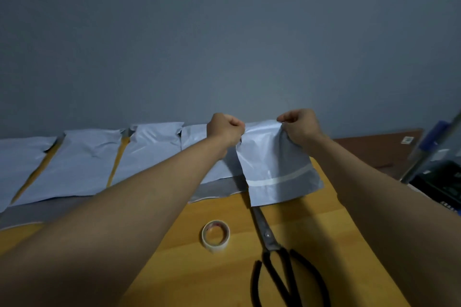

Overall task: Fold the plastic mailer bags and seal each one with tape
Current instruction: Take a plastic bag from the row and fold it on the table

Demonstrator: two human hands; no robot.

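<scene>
Only the head cam to go on here, so it's one view. You've got the mailer bag (277, 164) pinched up by its far edge with both hands. Your left hand (225, 129) is curled in a fist on the left corner and your right hand (298, 123) has fingers and thumb clamped on the right corner. The bag hangs and slopes back toward you from there, with its near edge resting on the table (324, 244), right on top of the scissor tips.

What matters for the next move is that the bag's long axis runs away from you, from the held edge near the wall (224, 32) down to the edge that's closest to your body. The pale adhesive strip (282, 178) crosses it side to side in the lower part. So I'd guess any fold goes toward or away from you, not sideways, and both hands sit about level, neither one really nearer.

The tape roll (215, 235) lies on the table between your forearms, a bit closer to your left arm. The scissors (277, 257) lie with blades pointing away from you and handles near the bottom of the view, closer to your right arm. If I had to call it, left goes for tape and right for scissors.

The row of other bags (87, 157) lies flat along the wall to the left, one overlapping the next, and they don't look sealed to me, though I can't be sure.
</scene>
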